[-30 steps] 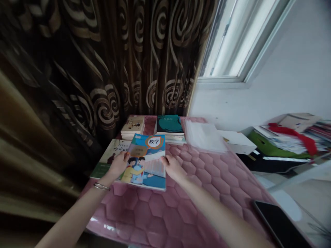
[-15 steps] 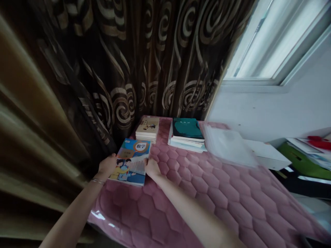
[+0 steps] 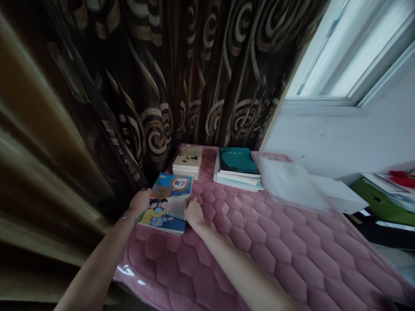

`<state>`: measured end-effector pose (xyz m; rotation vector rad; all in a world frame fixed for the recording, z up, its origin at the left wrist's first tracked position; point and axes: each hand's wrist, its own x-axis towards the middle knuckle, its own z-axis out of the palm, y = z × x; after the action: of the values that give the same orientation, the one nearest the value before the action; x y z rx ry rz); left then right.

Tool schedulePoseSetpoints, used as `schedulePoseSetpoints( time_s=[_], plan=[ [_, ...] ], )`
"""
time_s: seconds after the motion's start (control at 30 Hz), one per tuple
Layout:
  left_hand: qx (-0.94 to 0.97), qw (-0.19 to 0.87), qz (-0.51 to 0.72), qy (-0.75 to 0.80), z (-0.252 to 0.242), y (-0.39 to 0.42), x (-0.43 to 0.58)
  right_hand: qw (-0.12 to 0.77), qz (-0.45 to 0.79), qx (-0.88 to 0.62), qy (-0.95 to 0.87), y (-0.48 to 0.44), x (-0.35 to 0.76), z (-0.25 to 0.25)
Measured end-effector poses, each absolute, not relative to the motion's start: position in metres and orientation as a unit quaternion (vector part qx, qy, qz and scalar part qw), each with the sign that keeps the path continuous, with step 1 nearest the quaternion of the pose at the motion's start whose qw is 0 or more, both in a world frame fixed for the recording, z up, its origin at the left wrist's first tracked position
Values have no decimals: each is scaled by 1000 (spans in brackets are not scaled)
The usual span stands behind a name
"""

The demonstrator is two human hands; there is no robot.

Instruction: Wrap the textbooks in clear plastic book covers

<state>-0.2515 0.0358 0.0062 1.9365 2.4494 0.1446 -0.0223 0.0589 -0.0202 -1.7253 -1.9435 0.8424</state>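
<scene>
A blue textbook [image 3: 168, 205] with cartoon children on its cover lies flat at the left of the pink quilted table cover [image 3: 246, 233]. My left hand [image 3: 140, 202] is closed against its left edge, most fingers hidden beside the book. At the opposite edge, my right hand [image 3: 194, 211] has curled fingers, the thumb near the cover. Just behind the textbook stands a stack of small beige books [image 3: 187, 162]. Farther right is a second stack, topped by a teal book [image 3: 238, 160].
Clear plastic sleeves [image 3: 292, 181] lie right of the teal stack, beside a white box [image 3: 340, 192]. A green holder [image 3: 372, 196] with papers stands at the far right. A dark patterned curtain [image 3: 194, 77] hangs along the back and left; a window [image 3: 327, 65] is upper right.
The view has shifted slightly, so everything sits a little farther right. My right hand's fingers have shifted slightly at the textbook's right edge; the textbook stays in place on the cover.
</scene>
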Motion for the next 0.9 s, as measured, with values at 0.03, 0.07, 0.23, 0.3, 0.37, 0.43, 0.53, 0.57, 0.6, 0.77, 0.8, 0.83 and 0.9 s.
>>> schedulePoseSetpoints(
  time_s=[0.03, 0.07, 0.23, 0.3, 0.37, 0.43, 0.53, 0.57, 0.6, 0.77, 0.8, 0.83, 0.9],
  plan=[
    [624, 13, 60, 779, 6, 37, -252, 206, 301, -620, -694, 58, -22, -20],
    [627, 16, 75, 775, 6, 36, -253, 208, 299, -622, -693, 57, -22, -21],
    [620, 23, 137, 772, 2, 11, -259, 215, 293, -628, -688, 54, -21, -21],
    [617, 34, 165, 769, -5, -8, -264, 214, 290, -630, -687, 53, -21, -20],
    [605, 69, 222, 761, -13, -29, -272, 213, 287, -633, -686, 52, -22, -19],
    [578, 126, 286, 754, -21, -48, -280, 211, 284, -635, -687, 50, -24, -18],
    [533, 197, 334, 752, -28, -67, -287, 205, 279, -631, -694, 49, -25, -16],
    [525, 210, 343, 751, -29, -70, -287, 200, 276, -629, -699, 49, -25, -15],
    [522, 217, 350, 747, -29, -73, -287, 195, 272, -626, -705, 49, -25, -15],
    [541, 201, 366, 730, -30, -75, -278, 174, 255, -622, -719, 51, -25, -16],
    [544, 188, 359, 735, -30, -75, -277, 173, 254, -622, -720, 51, -26, -16],
    [548, 171, 347, 742, -31, -74, -276, 172, 253, -621, -722, 51, -26, -17],
    [556, 138, 319, 755, -31, -72, -276, 171, 252, -620, -723, 52, -27, -18]
  ],
)
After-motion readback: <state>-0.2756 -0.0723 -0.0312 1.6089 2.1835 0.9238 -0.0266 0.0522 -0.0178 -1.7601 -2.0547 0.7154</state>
